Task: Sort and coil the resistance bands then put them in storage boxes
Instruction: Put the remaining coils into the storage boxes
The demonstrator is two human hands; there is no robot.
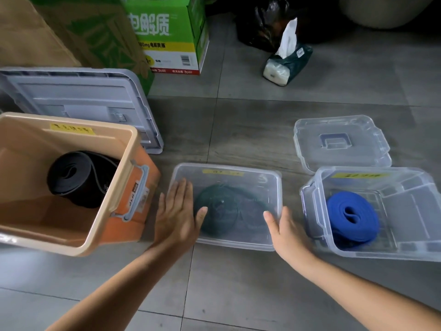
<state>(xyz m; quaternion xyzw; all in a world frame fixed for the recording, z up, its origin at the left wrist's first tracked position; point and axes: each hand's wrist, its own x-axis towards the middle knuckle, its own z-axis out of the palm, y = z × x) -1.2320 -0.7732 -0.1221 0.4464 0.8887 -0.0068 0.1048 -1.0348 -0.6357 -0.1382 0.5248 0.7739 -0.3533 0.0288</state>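
Three boxes stand on the floor. An orange box [114, 177] at the left holds a coiled black band [78, 177]. In the middle, a clear box [262, 180] with its clear lid on holds a coiled dark green band [222, 211], seen through the lid. My left hand [176, 213] lies flat on the lid's left side, fingers straight. My right hand [284, 228] is at the lid's right front edge; its fingers look blurred, thumb on top. At the right, an open clear box [410, 249] holds a coiled blue band [350, 216].
A grey lid [78, 96] lies behind the orange box. A clear lid with a blue handle [338, 142] lies behind the right box. A green carton [167, 34], a tissue pack [288, 60] and a black bag [265, 22] stand farther back on the grey tiled floor.
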